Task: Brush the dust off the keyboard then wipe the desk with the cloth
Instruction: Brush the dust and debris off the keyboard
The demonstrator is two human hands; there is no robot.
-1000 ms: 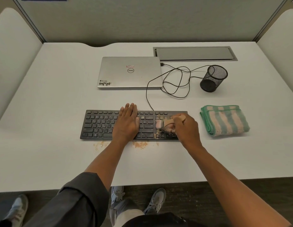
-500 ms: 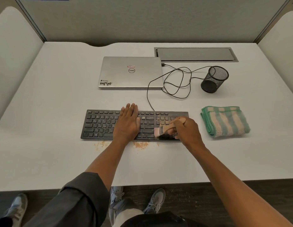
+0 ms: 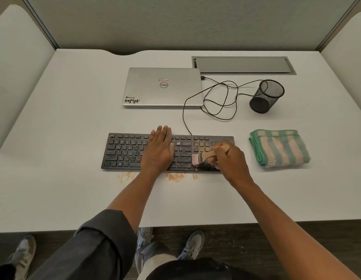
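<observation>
The right hand grips the light brush by its stiff wooden handle, while the flat left hand holds the keyboard down.

Brush in right hand on keyboard, left hand flat.

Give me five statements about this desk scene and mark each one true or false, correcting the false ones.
1. The left hand lies flat on the keyboard. True.
2. The right hand holds the folded cloth. False: it grips a wooden-handled brush; the cloth lies untouched to the right of the keyboard.
3. The laptop is open. False: its lid is closed.
4. Tan dust lies on the desk just in front of the keyboard. True.
5. The mesh cup holds pens. False: nothing shows inside it.
</observation>
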